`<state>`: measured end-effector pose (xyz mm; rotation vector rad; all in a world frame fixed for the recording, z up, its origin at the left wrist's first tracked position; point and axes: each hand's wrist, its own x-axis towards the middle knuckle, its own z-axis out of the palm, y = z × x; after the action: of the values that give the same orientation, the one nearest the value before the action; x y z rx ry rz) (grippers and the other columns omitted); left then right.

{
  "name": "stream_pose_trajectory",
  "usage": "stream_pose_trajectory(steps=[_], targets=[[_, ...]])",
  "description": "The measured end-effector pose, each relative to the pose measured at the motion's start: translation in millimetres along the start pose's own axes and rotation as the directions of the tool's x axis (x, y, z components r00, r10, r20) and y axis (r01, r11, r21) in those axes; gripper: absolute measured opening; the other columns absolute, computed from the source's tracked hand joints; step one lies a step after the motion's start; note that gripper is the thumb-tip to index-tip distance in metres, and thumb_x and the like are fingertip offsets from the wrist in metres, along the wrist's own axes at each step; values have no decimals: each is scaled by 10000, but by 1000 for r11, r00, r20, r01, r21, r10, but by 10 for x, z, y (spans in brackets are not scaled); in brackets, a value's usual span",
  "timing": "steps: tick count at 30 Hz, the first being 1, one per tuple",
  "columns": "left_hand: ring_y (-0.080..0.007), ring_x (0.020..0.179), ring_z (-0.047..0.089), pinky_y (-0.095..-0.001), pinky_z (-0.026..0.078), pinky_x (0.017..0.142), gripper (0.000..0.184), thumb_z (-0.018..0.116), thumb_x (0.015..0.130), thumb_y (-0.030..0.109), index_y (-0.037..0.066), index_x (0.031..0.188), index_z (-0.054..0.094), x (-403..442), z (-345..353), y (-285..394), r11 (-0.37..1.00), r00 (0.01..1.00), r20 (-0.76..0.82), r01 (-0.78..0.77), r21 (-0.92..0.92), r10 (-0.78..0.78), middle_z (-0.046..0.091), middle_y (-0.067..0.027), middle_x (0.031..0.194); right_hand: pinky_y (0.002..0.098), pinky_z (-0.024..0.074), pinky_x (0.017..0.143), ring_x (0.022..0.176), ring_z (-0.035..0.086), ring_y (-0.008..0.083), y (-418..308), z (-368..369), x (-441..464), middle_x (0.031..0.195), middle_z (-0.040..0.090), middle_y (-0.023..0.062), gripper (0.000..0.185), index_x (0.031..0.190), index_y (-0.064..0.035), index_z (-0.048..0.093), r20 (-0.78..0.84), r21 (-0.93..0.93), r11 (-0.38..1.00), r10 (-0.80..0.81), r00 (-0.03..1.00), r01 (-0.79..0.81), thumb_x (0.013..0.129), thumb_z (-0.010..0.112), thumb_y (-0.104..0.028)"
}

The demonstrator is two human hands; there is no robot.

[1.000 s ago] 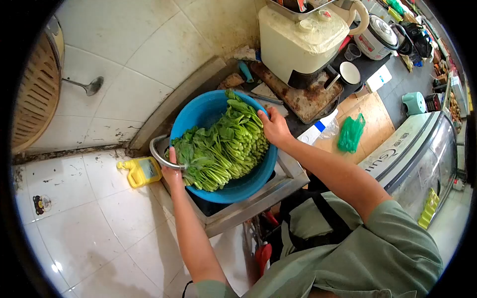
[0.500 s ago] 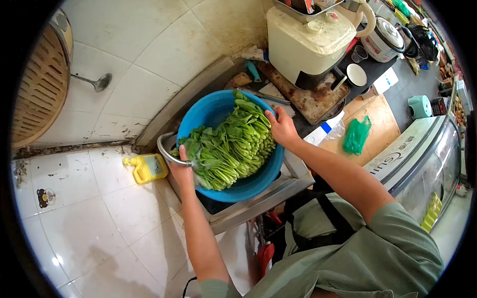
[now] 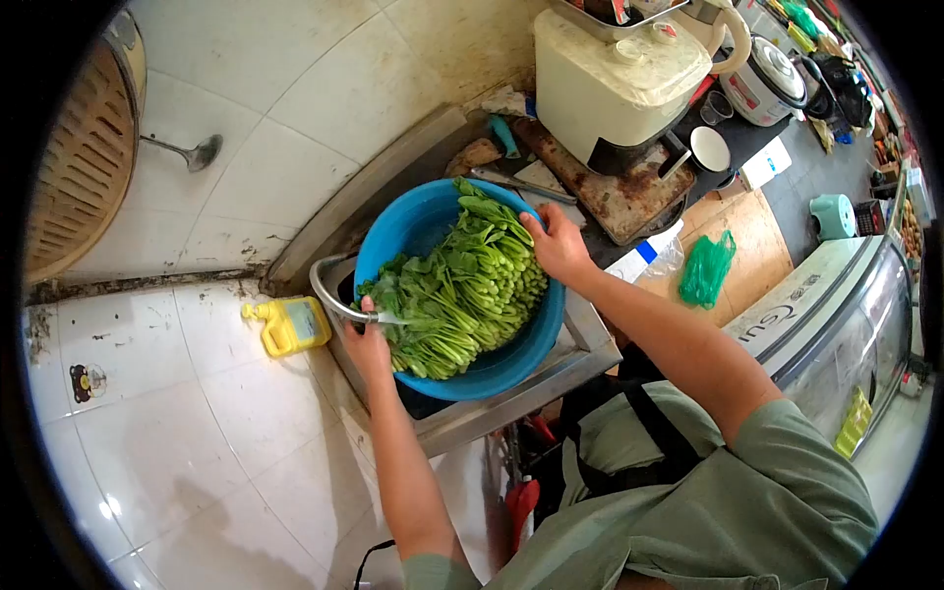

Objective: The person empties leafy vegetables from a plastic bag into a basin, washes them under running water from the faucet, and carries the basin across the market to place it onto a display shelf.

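Note:
A blue basin [image 3: 408, 211] rests over a metal-framed sink [image 3: 511, 405], with a large bunch of leafy greens [image 3: 462, 285] lying in it. Water runs from the curved metal faucet [image 3: 329, 295] onto the leaves. My left hand [image 3: 367, 339] holds the near left rim of the basin, under the faucet's end; its fingers are partly hidden. At the upper right rim, my right hand [image 3: 559, 244] grips the basin, thumb toward the stalks.
A yellow jug [image 3: 293, 326] stands left of the sink. Behind are a cream appliance [image 3: 615, 84], a stained board [image 3: 629, 192] and a white bowl [image 3: 709, 148]. A green plastic bag [image 3: 706, 268] lies at right; a ladle [image 3: 202, 152] hangs on the wall.
The view has shifted, so the basin and both hands appear slightly farther right. Both hands have stayed on the rim, and the water stream over the leaves looks different.

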<state>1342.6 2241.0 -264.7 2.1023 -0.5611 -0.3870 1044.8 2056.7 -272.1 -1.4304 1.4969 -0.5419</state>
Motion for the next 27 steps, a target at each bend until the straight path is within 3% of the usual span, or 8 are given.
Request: stream_pose_trajectory(steps=[2,5,6,8,11,12,20,27], targets=[[-253,850,630,-402,496,790,995,674,895,676,-98,1478,451,-74,-59,87,1000,1000,-1,4,31,-4,679,-193,1025,514,505,814,927,659,456,-19,-6,8,968,682,267,530,1131,13,601,-5,-12,1000,-4,1000,4,990,598,-498],[-302,991,652,-411,500,870,977,658,917,651,-87,1509,413,-140,-135,143,911,919,43,382,154,-393,666,-230,1179,503,510,812,918,663,450,-37,-35,29,973,684,268,539,1138,3,619,2,-14,1000,5,1000,-5,975,616,-510],[-332,1131,611,-407,479,945,974,650,922,646,-90,1511,406,-177,-144,155,900,908,53,402,167,-415,604,-258,1307,497,513,812,919,665,447,-34,-47,41,979,685,269,540,1130,6,620,8,-23,999,-22,1000,22,973,617,-511],[-386,1149,607,-488,485,936,1121,605,888,750,-124,1529,319,-180,-141,-314,974,995,-19,96,205,-94,607,-310,1270,492,515,811,921,667,445,-37,-61,81,986,686,270,541,1121,8,621,19,-32,998,-54,998,55,972,618,-511],[-431,1375,464,-517,423,1093,1127,592,884,762,-108,1542,310,-436,-117,-125,915,944,-116,327,235,-308,425,-327,1513,485,512,856,984,664,417,-31,-65,172,1100,682,253,579,1221,-14,612,103,-88,994,-55,993,64,967,632,-534],[-439,1470,336,-513,349,1184,1132,582,879,775,-92,1552,301,-533,-188,49,933,942,-2,333,133,-336,305,-298,1604,483,510,871,1003,661,390,16,-42,236,1152,674,241,600,1263,-32,605,131,-97,993,-51,990,64,968,635,-553],[-427,1476,334,-532,359,1180,1130,562,881,787,-67,1568,286,-1023,-215,28,854,861,-131,505,125,-491,310,-281,1606,456,499,750,824,635,300,-92,-59,352,897,657,156,558,1223,-78,647,257,-170,970,-129,958,176,960,652,-570],[-446,1494,283,-543,320,1195,1169,549,876,803,-63,1589,218,-1289,-206,57,828,820,-133,561,-4,-556,228,-278,1640,448,500,745,820,640,299,-226,-76,331,908,664,153,536,1207,-110,673,276,-264,947,-105,955,181,940,667,-575]])
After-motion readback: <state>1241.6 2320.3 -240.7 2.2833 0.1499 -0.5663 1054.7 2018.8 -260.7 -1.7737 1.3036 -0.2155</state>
